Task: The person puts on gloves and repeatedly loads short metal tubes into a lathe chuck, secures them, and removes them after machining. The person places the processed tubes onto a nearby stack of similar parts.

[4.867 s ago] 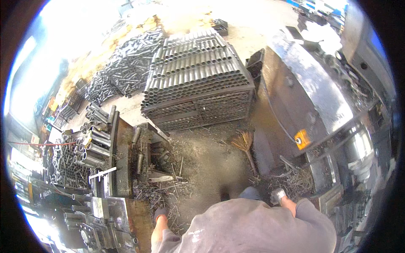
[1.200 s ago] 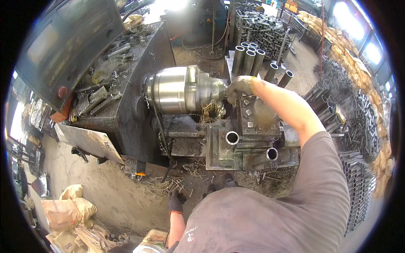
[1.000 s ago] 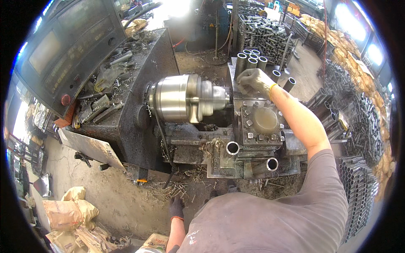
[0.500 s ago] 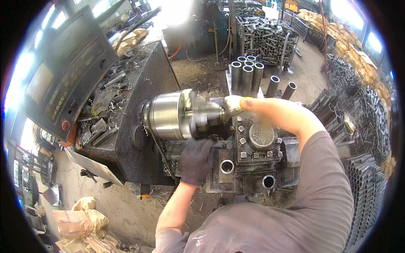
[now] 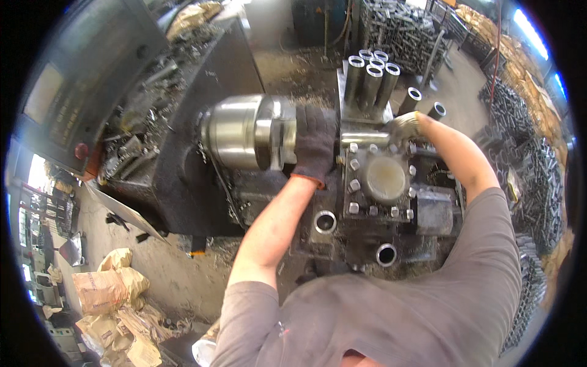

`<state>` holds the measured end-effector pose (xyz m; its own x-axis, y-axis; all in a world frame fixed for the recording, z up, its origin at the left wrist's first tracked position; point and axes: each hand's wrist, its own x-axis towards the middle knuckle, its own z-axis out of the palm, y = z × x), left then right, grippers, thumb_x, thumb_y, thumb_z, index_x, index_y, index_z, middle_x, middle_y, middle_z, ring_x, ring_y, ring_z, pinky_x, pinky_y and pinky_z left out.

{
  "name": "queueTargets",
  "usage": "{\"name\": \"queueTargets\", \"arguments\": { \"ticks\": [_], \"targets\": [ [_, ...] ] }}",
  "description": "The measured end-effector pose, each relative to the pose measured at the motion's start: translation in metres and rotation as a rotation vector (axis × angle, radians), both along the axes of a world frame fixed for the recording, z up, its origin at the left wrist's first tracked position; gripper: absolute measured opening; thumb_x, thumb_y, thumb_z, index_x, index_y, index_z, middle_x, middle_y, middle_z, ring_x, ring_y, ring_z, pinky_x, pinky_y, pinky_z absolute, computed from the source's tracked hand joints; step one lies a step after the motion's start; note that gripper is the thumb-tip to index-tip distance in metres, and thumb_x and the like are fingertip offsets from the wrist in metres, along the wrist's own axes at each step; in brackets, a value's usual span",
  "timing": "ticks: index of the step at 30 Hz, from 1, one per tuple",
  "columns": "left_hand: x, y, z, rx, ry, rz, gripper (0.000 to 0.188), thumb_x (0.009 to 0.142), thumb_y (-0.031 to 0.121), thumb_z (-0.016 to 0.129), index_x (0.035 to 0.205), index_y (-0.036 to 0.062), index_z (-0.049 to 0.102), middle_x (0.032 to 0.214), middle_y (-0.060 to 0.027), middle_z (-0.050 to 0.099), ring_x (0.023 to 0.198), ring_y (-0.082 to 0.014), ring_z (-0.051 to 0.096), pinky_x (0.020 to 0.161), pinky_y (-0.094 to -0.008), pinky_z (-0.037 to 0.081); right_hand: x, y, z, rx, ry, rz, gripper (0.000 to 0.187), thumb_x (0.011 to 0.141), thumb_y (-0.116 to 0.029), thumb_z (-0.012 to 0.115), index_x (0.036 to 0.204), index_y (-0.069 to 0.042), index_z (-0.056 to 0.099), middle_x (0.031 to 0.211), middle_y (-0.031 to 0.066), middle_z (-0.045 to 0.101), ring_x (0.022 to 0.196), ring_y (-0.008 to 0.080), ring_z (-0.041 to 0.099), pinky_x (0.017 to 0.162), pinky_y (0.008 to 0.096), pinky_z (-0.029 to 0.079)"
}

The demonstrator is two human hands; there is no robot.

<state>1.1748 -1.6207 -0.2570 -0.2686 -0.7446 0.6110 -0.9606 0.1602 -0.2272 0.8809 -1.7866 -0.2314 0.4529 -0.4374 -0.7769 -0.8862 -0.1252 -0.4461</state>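
Observation:
My left hand [image 5: 315, 144], in a dark glove, is closed over a metal tube beside the jaws of the lathe chuck [image 5: 235, 131]. Its fingers hide the part of the tube nearest the chuck. Right of that hand, a shiny length of the metal tube [image 5: 364, 139] shows, lying level behind the square tool post [image 5: 380, 180]. My right hand [image 5: 405, 126], in a pale glove and a little blurred, is wrapped round the tube's right end. Whether the tube's left end still sits in the jaws is hidden.
Several upright tubes [image 5: 370, 85] stand on a plate behind the tool post. One tube [image 5: 325, 222] and another tube [image 5: 386, 254] stand near my body. A headstock with metal chips [image 5: 143, 131] is at left. Paper sacks [image 5: 107, 290] lie on the floor at lower left.
My left hand has risen from below the chuck onto the tube. My right hand has moved right, away from the chuck. The whole view has shifted slightly.

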Motion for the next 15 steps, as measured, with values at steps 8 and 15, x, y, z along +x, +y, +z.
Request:
{"name": "queueTargets", "arguments": {
  "ticks": [8,15],
  "targets": [
    [0.057,0.197,0.054,0.319,1.348,-0.689,0.053,0.087,0.033,0.081,0.13,0.0047,0.068,0.135,-0.022,0.066,0.128,-0.0371,0.064,0.109,-0.0461,0.051,-0.029,0.079,0.022,-0.927,-0.218,0.139,0.041,0.087,-0.022,0.078,0.123,-0.005,0.069,0.109,0.0224,0.076,0.101,0.0403,0.074,0.09,0.0471,0.057],
    [0.01,0.175,-0.009,0.966,0.978,-0.105,0.059,0.081,0.039,0.09,0.128,0.0116,0.068,0.119,-0.0137,0.074,0.107,-0.0324,0.074,0.094,-0.0418,0.06,0.089,0.14,0.145,-1.024,-0.722,0.413,0.032,0.092,-0.02,0.072,0.121,-0.006,0.073,0.108,0.0157,0.078,0.084,0.0302,0.076,0.078,0.0385,0.063]
  ]
}}
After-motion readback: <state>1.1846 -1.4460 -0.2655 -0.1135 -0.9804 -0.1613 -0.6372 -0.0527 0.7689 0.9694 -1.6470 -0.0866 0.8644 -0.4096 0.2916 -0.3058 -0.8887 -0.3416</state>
